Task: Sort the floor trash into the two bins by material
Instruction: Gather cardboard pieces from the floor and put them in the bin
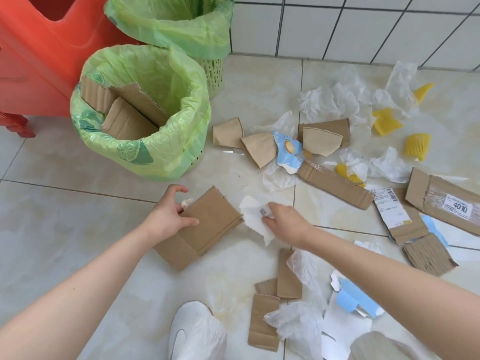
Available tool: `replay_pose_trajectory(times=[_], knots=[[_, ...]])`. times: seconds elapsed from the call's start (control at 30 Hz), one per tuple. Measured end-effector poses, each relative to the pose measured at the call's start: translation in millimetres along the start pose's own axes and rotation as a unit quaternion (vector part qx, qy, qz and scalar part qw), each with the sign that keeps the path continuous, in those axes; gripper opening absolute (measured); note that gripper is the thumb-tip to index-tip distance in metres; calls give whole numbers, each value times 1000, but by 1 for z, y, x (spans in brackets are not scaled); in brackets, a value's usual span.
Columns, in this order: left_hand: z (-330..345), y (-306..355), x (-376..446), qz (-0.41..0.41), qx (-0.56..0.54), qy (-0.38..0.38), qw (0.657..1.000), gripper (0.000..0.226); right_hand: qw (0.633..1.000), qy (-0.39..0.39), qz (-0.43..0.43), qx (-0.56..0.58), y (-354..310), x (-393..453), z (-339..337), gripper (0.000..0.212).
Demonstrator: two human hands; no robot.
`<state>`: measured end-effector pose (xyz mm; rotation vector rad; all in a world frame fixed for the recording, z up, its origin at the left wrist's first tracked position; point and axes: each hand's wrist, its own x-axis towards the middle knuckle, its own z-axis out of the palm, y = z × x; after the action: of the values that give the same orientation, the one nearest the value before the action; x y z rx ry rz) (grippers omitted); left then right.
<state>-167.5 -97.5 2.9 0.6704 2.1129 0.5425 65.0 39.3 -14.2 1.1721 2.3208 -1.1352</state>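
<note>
My left hand (170, 213) grips the upper left corner of a brown cardboard piece (205, 224) that lies on the floor in front of the near bin. My right hand (281, 216) pinches a white paper scrap (255, 220) with a small barcode, just right of that cardboard. The near bin (181, 141), lined with a green bag, holds several cardboard pieces. The far bin (218, 45), also green-lined, stands behind it; its contents are hidden.
Scattered over the tiles to the right lie cardboard strips (335, 185), brown paper cups (255, 150), clear plastic bags (330, 98), yellow foam nets (417, 146) and a labelled box flap (446, 198). A red plastic stool (33, 55) stands at the left. My white shoe (194, 331) is at the bottom.
</note>
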Motion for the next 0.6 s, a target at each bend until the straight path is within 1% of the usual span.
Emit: replay_pose_trajectory(times=[0.03,0.13,0.2,0.27,0.4,0.53,0.6], knots=[[1,8,1,0,-21,1,1000,61,999,20,15,27,4,2,-10,15],[8,31,5,15,-84,-26,996,32,993,79,40,73,14,5,-38,22],[15,45,9,30,-97,-40,994,23,991,104,42,79,21,4,-52,16],[21,57,14,41,-100,-55,993,19,991,109,56,61,31,4,-63,13],[30,84,30,60,-91,-73,991,12,992,105,75,0,55,8,-84,17],[37,109,50,65,-81,-70,992,11,987,103,103,-75,81,17,-97,32],[44,119,58,64,-84,-72,992,11,983,107,117,-95,96,19,-96,36]])
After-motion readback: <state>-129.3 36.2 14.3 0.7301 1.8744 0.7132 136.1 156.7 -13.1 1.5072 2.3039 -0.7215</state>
